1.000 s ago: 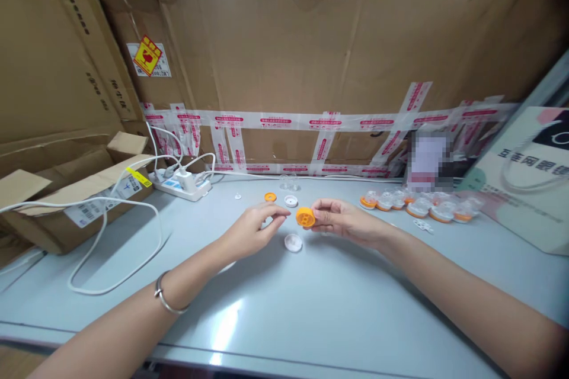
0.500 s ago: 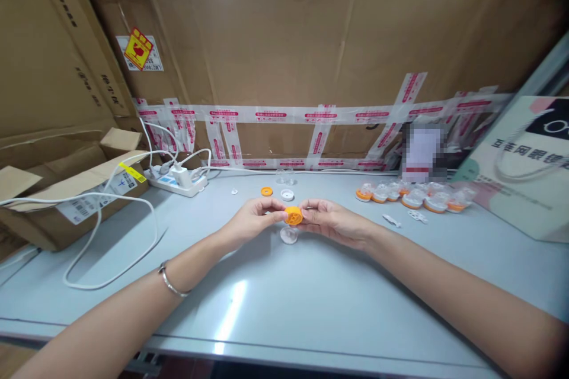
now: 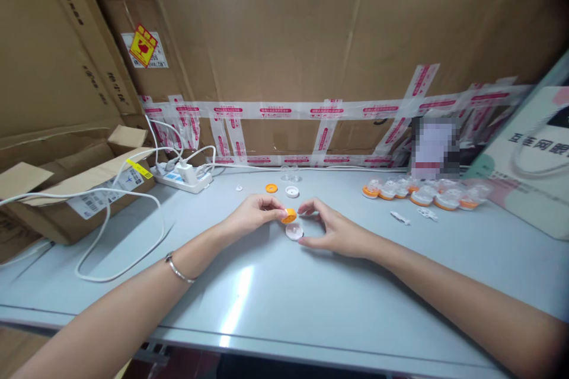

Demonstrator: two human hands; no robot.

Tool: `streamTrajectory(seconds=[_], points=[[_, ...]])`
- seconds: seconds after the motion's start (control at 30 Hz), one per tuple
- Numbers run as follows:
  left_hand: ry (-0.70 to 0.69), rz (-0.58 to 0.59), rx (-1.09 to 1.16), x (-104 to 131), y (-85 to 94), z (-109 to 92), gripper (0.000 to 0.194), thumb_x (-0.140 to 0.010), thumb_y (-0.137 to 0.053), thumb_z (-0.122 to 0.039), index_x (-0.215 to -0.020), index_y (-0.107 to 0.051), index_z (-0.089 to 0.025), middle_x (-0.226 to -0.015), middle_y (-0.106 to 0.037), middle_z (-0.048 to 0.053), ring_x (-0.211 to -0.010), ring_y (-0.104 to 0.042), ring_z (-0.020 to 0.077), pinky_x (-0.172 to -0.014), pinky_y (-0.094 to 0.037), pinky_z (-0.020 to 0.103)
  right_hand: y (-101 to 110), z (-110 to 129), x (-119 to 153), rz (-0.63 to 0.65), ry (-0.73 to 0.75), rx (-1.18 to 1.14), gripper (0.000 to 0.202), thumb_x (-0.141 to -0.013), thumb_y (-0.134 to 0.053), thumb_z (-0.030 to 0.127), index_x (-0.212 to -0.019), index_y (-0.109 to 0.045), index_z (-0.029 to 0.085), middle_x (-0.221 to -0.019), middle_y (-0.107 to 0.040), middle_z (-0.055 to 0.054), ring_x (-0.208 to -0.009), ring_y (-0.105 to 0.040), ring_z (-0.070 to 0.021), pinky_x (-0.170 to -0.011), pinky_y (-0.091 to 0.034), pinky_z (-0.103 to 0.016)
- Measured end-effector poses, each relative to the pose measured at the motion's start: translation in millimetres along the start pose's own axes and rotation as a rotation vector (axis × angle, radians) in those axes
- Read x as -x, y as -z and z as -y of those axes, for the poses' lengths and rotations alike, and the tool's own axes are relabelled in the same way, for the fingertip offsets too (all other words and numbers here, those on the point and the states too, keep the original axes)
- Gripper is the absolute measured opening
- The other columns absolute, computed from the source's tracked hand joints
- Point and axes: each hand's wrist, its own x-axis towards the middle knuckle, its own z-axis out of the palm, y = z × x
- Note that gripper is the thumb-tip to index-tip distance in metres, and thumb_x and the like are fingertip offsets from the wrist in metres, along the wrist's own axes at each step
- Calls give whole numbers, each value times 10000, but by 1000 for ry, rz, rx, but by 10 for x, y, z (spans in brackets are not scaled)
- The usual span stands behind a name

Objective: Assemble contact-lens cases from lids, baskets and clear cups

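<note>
My left hand (image 3: 263, 211) pinches a round orange plastic part (image 3: 288, 215) between thumb and fingers, tilted above the tabletop. Just below it lies a clear, whitish round plastic piece (image 3: 294, 232). My right hand (image 3: 326, 226) is to the right with thumb and fingers apart; its thumb tip is at the edge of the clear piece, and whether it touches I cannot tell. Behind the hands lie an orange ring (image 3: 271, 188), a white round part (image 3: 292, 192), a tiny white piece (image 3: 239, 188) and clear domes (image 3: 290, 174).
Several orange-and-clear round assemblies (image 3: 427, 194) stand at the right, with two small white parts (image 3: 400, 217) in front. On the left are a power strip (image 3: 186, 180), a looping white cable (image 3: 155, 237) and an open cardboard box (image 3: 106, 189). Large cardboard (image 3: 275, 35) walls the back.
My right hand has let go of the orange part and opened, its thumb lowering towards the clear piece. The left hand keeps the orange part, now more tilted. The view has shifted slightly.
</note>
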Motion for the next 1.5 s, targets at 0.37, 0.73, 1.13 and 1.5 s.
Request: streamTrajectory(seconds=[0.37, 0.73, 1.13, 1.5], points=[[-21, 66, -56, -4, -58, 70, 160, -675, -683, -280, -712, -662, -126, -704, -680, 22, -679, -594, 124, -678, -429, 229, -153, -20, 4, -36, 84, -8, 369, -685, -647, 292, -961, -412, 218, -993, -562, -53, -959, -548, -193, -847, -423, -360], [-56, 79, -198, -9, -58, 64, 156, -686, -665, -283, -717, -685, -131, -683, -686, 24, -646, -591, 127, -627, -431, 222, -212, -52, 8, -107, 97, -39, 364, -722, -615, 316, -994, -391, 228, -990, -583, -58, -947, -568, -190, -846, -430, -367], [-346, 112, -477, 75, -129, -37, 102, -763, -601, -187, -736, -698, -171, -736, -668, 18, -722, -611, 129, -723, -452, 231, -244, -94, -21, -102, 52, -69, 406, -685, -655, 295, -991, -397, 224, -951, -586, -46, -939, -574, -189, -832, -439, -359], [-476, 105, -928, 108, -209, -54, 181, -810, -527, -117, -758, -679, -202, -787, -679, 4, -783, -610, 142, -755, -342, 281, -266, -150, -46, -127, 116, -68, 341, -675, -655, 310, -887, -402, 222, -884, -558, -19, -824, -562, -157, -749, -460, -299]])
